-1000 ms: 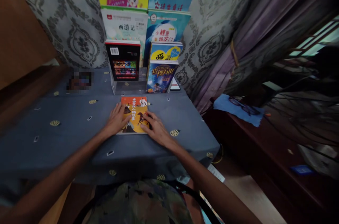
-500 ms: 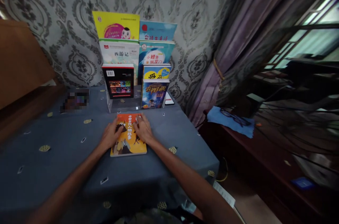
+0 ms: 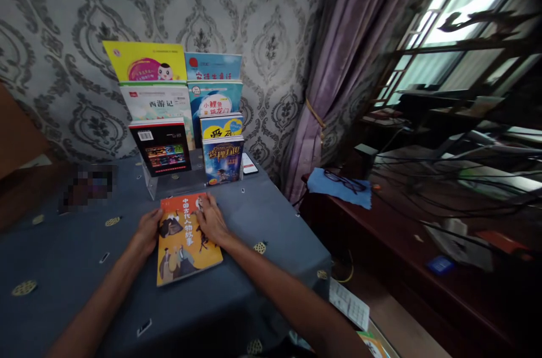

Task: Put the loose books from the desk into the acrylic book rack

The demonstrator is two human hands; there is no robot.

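Note:
An orange paperback book (image 3: 178, 242) with white Chinese characters and drawn figures on its cover is between my hands over the table's front part. My left hand (image 3: 149, 229) grips its left edge near the upper corner, the fingertips partly hidden by the book. My right hand (image 3: 214, 222) holds the upper right side, fingers lying over the cover. Just behind stands a clear display rack (image 3: 151, 184), its tiers holding a black book (image 3: 165, 150), a dark blue book (image 3: 222, 161), a white book (image 3: 157, 103), a yellow book (image 3: 146, 59) and several others.
A phone (image 3: 250, 164) lies right of the rack on the blue tablecloth (image 3: 271, 205). Eyeglasses (image 3: 345, 180) rest on a blue cloth (image 3: 319, 184) on the dark red side desk, with tangled cables behind. A cardboard box (image 3: 21, 132) stands at far left.
The view has turned right, so the table and rack sit further left. The orange book looks larger and more slanted, and my left hand has shifted from its cover to its left edge.

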